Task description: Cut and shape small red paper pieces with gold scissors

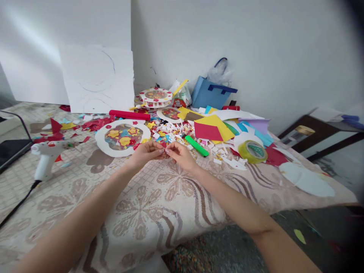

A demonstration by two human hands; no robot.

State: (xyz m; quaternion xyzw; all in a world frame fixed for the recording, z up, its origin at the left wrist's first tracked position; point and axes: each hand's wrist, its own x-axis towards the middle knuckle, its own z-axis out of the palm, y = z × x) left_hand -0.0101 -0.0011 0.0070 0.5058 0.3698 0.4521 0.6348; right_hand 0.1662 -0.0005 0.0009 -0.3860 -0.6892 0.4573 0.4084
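My left hand (148,152) and my right hand (179,154) meet above the near part of the table, fingertips pinched almost against each other. Whatever they pinch is too small to make out; bits of red show just behind the fingers. Left of my left hand lies a white scalloped ring (100,140) with a clear middle bearing yellow, blue and red paper flowers (125,141). A bright green marker-like stick (196,146) rests beyond my right hand. Between and behind the hands spreads a heap of small paper scraps (170,129).
A white glue gun (45,159) stands at left, its cord trailing forward. At right are a yellow tape roll (252,151), coloured paper sheets (209,130) and a white oval (307,179). Farther back are a red roll (129,115), a decorated round piece (156,95) and a blue bag (210,94).
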